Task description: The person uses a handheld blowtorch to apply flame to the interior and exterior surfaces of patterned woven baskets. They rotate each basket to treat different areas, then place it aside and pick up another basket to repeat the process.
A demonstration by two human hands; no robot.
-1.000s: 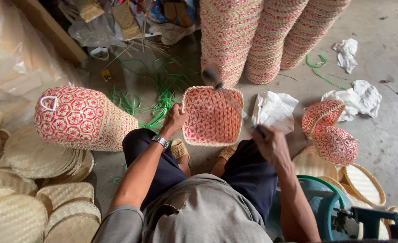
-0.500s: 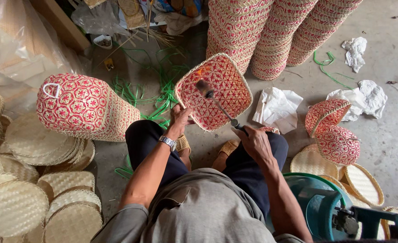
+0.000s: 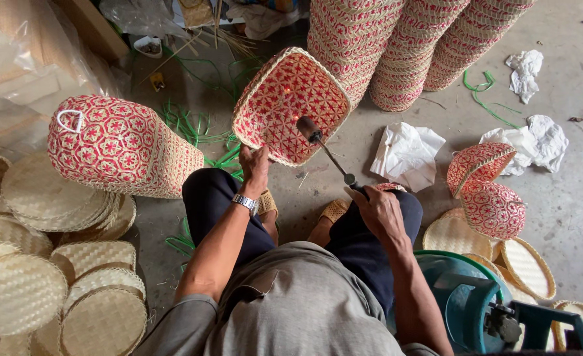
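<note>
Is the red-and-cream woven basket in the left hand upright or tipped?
Tipped. The red-and-cream square woven basket is held by its rim in the left hand, open side facing the camera, its inside visible.

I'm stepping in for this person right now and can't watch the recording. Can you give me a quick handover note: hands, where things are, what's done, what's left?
Left hand: grips the lower rim of the red-and-straw woven basket, tilting it so its inside faces up.
Right hand: holds a thin rod torch, whose dark head sits inside the basket; small glowing spots show on the weave.
Around: tall stacks of matching baskets ahead, one upturned stack at left, two baskets at right, flat straw lids both sides, a teal gas cylinder by the right leg.
Done: cannot tell which baskets are treated.
Left: the basket in hand is mid-pass.
</note>
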